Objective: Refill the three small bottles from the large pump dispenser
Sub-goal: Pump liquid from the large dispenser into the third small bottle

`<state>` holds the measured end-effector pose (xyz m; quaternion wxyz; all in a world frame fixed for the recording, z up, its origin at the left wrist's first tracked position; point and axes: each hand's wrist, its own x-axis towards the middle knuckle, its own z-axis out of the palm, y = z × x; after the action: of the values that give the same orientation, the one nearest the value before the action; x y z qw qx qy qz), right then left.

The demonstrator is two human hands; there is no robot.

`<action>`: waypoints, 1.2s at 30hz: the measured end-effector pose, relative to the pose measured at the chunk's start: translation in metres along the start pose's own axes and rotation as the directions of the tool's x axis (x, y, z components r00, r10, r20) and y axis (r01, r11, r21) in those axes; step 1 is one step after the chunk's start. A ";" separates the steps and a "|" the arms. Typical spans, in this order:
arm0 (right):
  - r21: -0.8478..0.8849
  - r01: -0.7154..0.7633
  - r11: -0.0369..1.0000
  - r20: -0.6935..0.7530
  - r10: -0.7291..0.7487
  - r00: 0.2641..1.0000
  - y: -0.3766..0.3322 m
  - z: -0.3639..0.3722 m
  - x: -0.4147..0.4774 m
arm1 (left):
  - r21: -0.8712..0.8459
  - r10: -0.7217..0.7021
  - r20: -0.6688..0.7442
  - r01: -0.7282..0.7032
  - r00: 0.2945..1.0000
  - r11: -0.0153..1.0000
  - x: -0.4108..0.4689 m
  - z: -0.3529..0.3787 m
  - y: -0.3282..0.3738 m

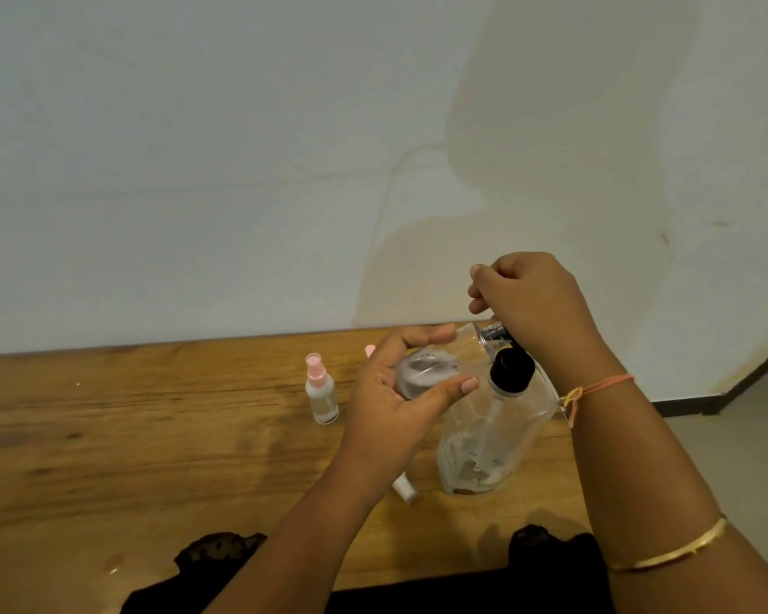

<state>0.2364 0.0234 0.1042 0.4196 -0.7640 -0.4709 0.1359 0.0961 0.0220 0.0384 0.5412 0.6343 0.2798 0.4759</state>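
Pump dispenser (484, 436), small bottle (422, 374) blurred in left hand (395, 405)

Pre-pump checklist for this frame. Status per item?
1. Small clear bottle gripped in left hand: ok, held tilted.
2. Its mouth lined up under the pump head: cannot tell, blurred.
3. Right hand curled over the pump head: ok.
4. Large pump dispenser base on the wooden table: ok.
5. Liquid left in the dispenser: cannot tell.
6. Pink-capped spray bottle upright, clear of both hands: ok.
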 end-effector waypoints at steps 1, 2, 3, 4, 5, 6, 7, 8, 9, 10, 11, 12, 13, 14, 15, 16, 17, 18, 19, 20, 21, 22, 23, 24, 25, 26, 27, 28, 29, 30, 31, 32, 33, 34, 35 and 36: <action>-0.015 -0.016 1.000 0.018 0.016 1.000 0.001 0.000 0.001 | 0.004 0.000 -0.001 0.000 1.000 1.000 0.000 0.000 0.000; -0.024 -0.041 0.999 0.047 0.042 0.998 0.002 0.001 0.002 | 0.009 -0.004 0.001 0.004 1.000 1.000 0.000 -0.001 -0.001; -0.027 -0.071 0.997 0.081 0.073 0.994 0.004 0.002 0.003 | 0.010 -0.010 0.004 0.010 1.000 1.000 0.000 -0.001 -0.002; -0.030 -0.101 0.994 0.114 0.103 0.988 0.006 0.003 0.004 | 0.015 -0.018 0.004 0.018 1.000 1.000 0.000 -0.002 -0.003; -0.039 -0.125 0.991 0.140 0.130 0.982 0.007 0.003 0.004 | 0.023 -0.022 0.004 0.022 1.000 1.000 0.000 -0.002 -0.003; -0.050 -0.143 0.988 0.156 0.149 0.977 0.009 0.003 0.004 | 0.034 -0.022 0.001 0.022 1.000 0.999 0.000 -0.001 -0.004; -0.058 -0.152 0.987 0.162 0.160 0.974 0.010 0.003 0.004 | 0.040 -0.022 0.003 0.022 1.000 0.999 0.000 -0.001 -0.004; -0.057 -0.157 0.986 0.163 0.165 0.973 0.011 0.004 0.004 | 0.038 -0.022 0.004 0.022 1.000 0.999 0.000 -0.001 -0.003; -0.049 -0.158 0.986 0.160 0.164 0.974 0.012 0.003 0.004 | 0.032 -0.023 0.005 0.023 1.000 0.999 -0.001 0.000 -0.003; -0.035 -0.149 0.988 0.148 0.153 0.977 0.012 0.002 0.003 | 0.027 -0.019 0.002 0.019 1.000 0.999 -0.001 0.000 -0.003; -0.021 -0.130 0.991 0.124 0.132 0.984 0.011 0.002 0.003 | 0.022 -0.016 -0.004 0.016 1.000 1.000 0.000 0.001 -0.003; -0.008 -0.101 0.995 0.090 0.101 0.991 0.009 0.001 0.002 | 0.019 -0.012 -0.008 0.012 1.000 1.000 0.000 0.001 -0.002; 0.001 -0.069 0.998 0.062 0.069 0.996 0.006 0.000 0.001 | 0.013 -0.008 -0.009 0.008 1.000 1.000 0.000 0.001 -0.001; 0.006 -0.040 0.999 0.045 0.039 0.998 0.004 -0.001 0.001 | 0.009 -0.003 -0.010 0.003 1.000 1.000 0.000 0.001 0.000; 0.009 -0.014 1.000 0.038 0.014 0.999 0.002 -0.001 0.000 | 0.002 0.002 -0.011 -0.002 1.000 1.000 -0.001 0.001 0.001; 0.008 0.004 1.000 0.037 -0.004 0.999 0.001 -0.001 0.000 | 0.001 0.004 -0.016 -0.004 1.000 1.000 -0.001 0.001 0.001; 0.007 0.011 1.000 0.042 -0.011 0.999 0.000 0.000 0.000 | 0.002 0.004 -0.019 -0.004 1.000 1.000 -0.001 0.001 0.002; 0.005 0.004 1.000 0.055 -0.004 0.998 0.000 0.000 0.001 | 0.011 0.003 -0.022 -0.002 1.000 1.000 -0.001 0.001 0.001; 0.006 -0.018 1.000 0.077 0.018 0.997 0.001 0.001 0.001 | 0.016 -0.002 -0.020 0.002 1.000 1.000 -0.001 0.001 0.001; 0.011 -0.050 0.999 0.105 0.049 0.993 0.003 0.001 0.002 | 0.017 -0.007 -0.017 0.008 1.000 1.000 -0.001 0.000 0.000; 0.014 -0.083 0.996 0.135 0.081 0.988 0.005 0.002 0.003 | 0.015 -0.017 -0.013 0.017 1.000 1.000 -0.001 0.000 -0.001; 0.013 -0.112 0.994 0.162 0.109 0.981 0.008 0.002 0.004 | 0.018 -0.022 -0.009 0.022 1.000 1.000 -0.001 0.000 -0.002; 0.008 -0.135 0.991 0.185 0.131 0.974 0.010 0.002 0.004 | 0.026 -0.023 -0.005 0.023 1.000 0.999 -0.001 0.000 -0.003; 0.004 -0.152 0.988 0.200 0.148 0.969 0.011 0.002 0.004 | 0.034 -0.021 -0.001 0.021 1.000 0.999 -0.001 0.000 -0.003; 0.007 -0.163 0.987 0.205 0.158 0.966 0.012 0.001 0.003 | 0.037 -0.019 0.002 0.019 1.000 0.999 -0.001 0.000 -0.002; 0.020 -0.167 0.986 0.200 0.160 0.967 0.014 0.001 0.003 | 0.042 -0.015 0.002 0.015 1.000 0.999 -0.001 0.001 -0.002; 0.041 -0.162 0.986 0.183 0.152 0.971 0.014 0.001 0.003 | 0.045 -0.007 0.001 0.007 1.000 0.999 -0.001 0.001 -0.001; 0.063 -0.145 0.987 0.153 0.134 0.979 0.012 0.000 0.002 | 0.045 0.000 -0.004 0.000 1.000 0.999 -0.001 0.002 -0.001; 0.073 -0.115 0.991 0.110 0.106 0.988 0.010 -0.001 0.001 | 0.041 0.006 -0.009 -0.005 1.000 0.999 -0.001 0.002 -0.001; 0.066 -0.075 0.995 0.064 0.071 0.995 0.007 -0.001 0.000 | 0.036 0.008 -0.015 -0.008 1.000 0.999 -0.001 0.002 -0.001; 0.052 -0.036 0.998 0.028 0.035 0.999 0.004 -0.001 0.000 | 0.032 0.010 -0.018 -0.010 1.000 0.999 -0.001 0.002 0.000; 0.039 -0.007 0.999 0.004 0.006 1.000 0.002 0.000 0.000 | 0.033 0.013 -0.018 -0.013 1.000 0.999 -0.001 0.002 0.001; 0.028 0.014 1.000 -0.010 -0.014 1.000 0.000 0.000 0.000 | 0.037 0.014 -0.018 -0.013 1.000 0.999 -0.001 0.002 0.002; 0.011 0.031 0.999 -0.019 -0.030 0.999 0.000 0.001 0.000 | 0.039 0.012 -0.019 -0.012 1.000 0.999 -0.001 0.001 0.002; -0.007 0.037 0.999 -0.017 -0.037 0.999 0.001 0.001 0.002 | 0.040 0.007 -0.020 -0.006 1.000 0.999 -0.001 0.001 0.002; -0.018 0.024 1.000 -0.005 -0.025 1.000 0.002 0.002 0.003 | 0.040 -0.002 -0.018 0.003 1.000 0.999 -0.001 0.000 0.002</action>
<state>0.2379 0.0260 0.1018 0.4157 -0.7623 -0.4802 0.1244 0.0958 0.0207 0.0397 0.5264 0.6404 0.2949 0.4753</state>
